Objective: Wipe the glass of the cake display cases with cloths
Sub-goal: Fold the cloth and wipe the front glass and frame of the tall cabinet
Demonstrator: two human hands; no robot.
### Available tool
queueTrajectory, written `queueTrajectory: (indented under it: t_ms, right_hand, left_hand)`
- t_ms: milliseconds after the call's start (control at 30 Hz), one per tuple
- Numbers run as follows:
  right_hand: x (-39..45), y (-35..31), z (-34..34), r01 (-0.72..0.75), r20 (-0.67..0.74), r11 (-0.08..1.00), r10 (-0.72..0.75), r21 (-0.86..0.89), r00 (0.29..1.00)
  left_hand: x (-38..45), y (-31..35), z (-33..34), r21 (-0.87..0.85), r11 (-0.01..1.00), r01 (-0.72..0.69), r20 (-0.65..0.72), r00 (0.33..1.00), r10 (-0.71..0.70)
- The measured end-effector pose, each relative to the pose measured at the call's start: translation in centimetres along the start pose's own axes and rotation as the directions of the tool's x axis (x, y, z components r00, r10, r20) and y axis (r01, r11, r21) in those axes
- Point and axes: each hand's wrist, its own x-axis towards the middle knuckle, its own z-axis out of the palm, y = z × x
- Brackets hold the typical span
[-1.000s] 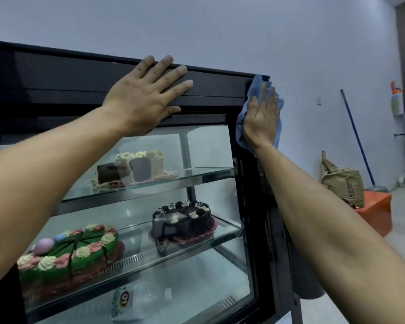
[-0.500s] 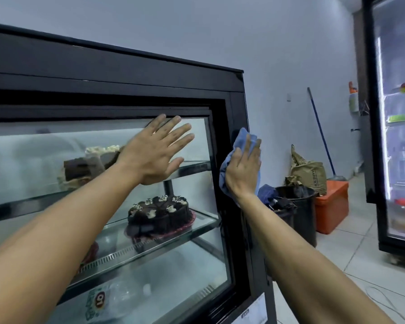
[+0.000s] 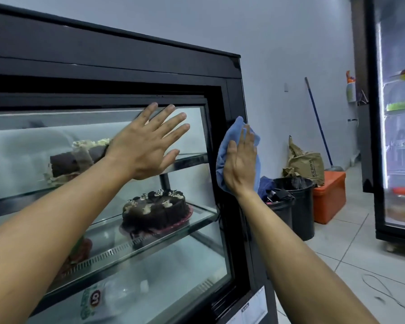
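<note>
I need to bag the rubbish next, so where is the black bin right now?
In the head view, the round black plastic bin stands on the tiled floor right of the black display case, just in front of the orange box.

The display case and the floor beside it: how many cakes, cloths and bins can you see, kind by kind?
Cakes in the display case: 2 clear, the chocolate cake and the cut cake; a third is mostly hidden by the arm.
Blue cloth: 1, under the right hand.
Black bin: 1.
Orange box: 1.
Total: 5.
</note>
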Motion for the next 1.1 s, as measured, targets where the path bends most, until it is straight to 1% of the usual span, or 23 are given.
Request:
queueTrajectory:
  t_ms: [133, 167, 233, 267, 300, 367, 433, 500, 567, 600, 700, 800, 900, 1000, 1033, 1100]
  right_hand:
    - [-6.3, 2.2, 0.9, -0.208, -0.018, 0.978, 0.209, 0.033, 0.978]
    - [-6.2, 1.9, 1.1, -0.274, -0.028, 0.962, 0.274, 0.020, 0.961]
    - [-3.1, -0.9, 1.2, -0.402, -0.068, 0.916, 0.401, 0.001, 0.914]
    - [-0.5, -2.8, 1.0, -0.408, -0.090, 0.913, 0.408, 0.017, 0.908]
    - [2.1, -4.9, 0.5, -0.373, -0.093, 0.927, 0.375, 0.036, 0.923]
    - [6.4, -7.4, 0.3, -0.217, -0.063, 0.976, 0.216, -0.008, 0.974]
    - [8.0, -6.9, 0.5, -0.071, -0.052, 0.995, 0.068, -0.076, 0.996]
    - [5.8, -4.4, 0.8, 0.019, -0.071, 0.996, -0.025, -0.083, 0.997]
    - [1.5, -1.4, 1.2, 0.058, -0.119, 0.997, -0.064, -0.058, 0.991]
    - [-0.7, 0.1, 1.6, 0.061, -0.131, 0.995, -0.071, -0.074, 0.989]
    - [-6.0, 4.1, 2.9, 0.063, -0.129, 0.987, -0.083, -0.150, 0.988]
    - [-10.3, 7.0, 3.4, -0.012, -0.074, 0.993, 0.003, -0.118, 0.997]
    - [-14.7, 9.0, 3.4, -0.046, -0.063, 0.995, 0.040, -0.085, 0.997]
    - [-16.9, 9.0, 3.5, -0.182, -0.028, 0.983, 0.181, -0.017, 0.983]
    - [-16.6, 8.1, 3.4, -0.224, -0.039, 0.974, 0.224, -0.009, 0.974]
    - [-14.1, 5.7, 3.0, -0.256, -0.086, 0.967, 0.254, -0.007, 0.963]
  left_hand:
    - [0.0, 0.0, -0.1, 0.015, 1.000, 0.002, -0.010, 1.000, -0.002]
    - [0.0, 0.0, -0.2, 0.015, 1.000, 0.003, -0.010, 1.000, -0.003]
    - [-0.1, 0.1, -0.2, 0.019, 1.000, 0.008, -0.008, 1.000, -0.008]
    - [0.0, 0.1, -0.2, 0.025, 1.000, 0.008, -0.007, 1.000, -0.008]
    - [0.0, 0.1, -0.3, 0.022, 1.000, 0.006, -0.006, 1.000, -0.006]
    - [0.0, 0.2, -0.2, 0.006, 1.000, 0.009, -0.011, 1.000, -0.009]
    - [-0.1, 0.2, -0.1, 0.001, 1.000, 0.012, -0.021, 1.000, -0.012]
    - [-0.2, 0.3, 0.0, -0.007, 1.000, 0.008, -0.024, 1.000, -0.008]
    - [-0.1, 0.4, 0.1, -0.023, 1.000, 0.006, -0.032, 0.999, -0.007]
    - [-0.1, 0.5, 0.1, -0.031, 0.999, 0.007, -0.040, 0.999, -0.008]
    - [-0.2, 0.5, 0.4, -0.040, 0.999, 0.013, -0.070, 0.997, -0.016]
    - [-0.5, 0.8, 0.4, -0.023, 0.999, 0.026, -0.079, 0.996, -0.028]
    - [-0.4, 0.8, 0.2, -0.006, 1.000, 0.029, -0.062, 0.998, -0.029]
    - [-0.5, 0.8, 0.1, 0.026, 0.999, 0.033, -0.055, 0.998, -0.032]
    - [-0.4, 0.9, 0.0, 0.027, 0.999, 0.034, -0.061, 0.998, -0.032]
    - [-0.3, 0.9, -0.1, 0.009, 0.999, 0.036, -0.060, 0.998, -0.035]
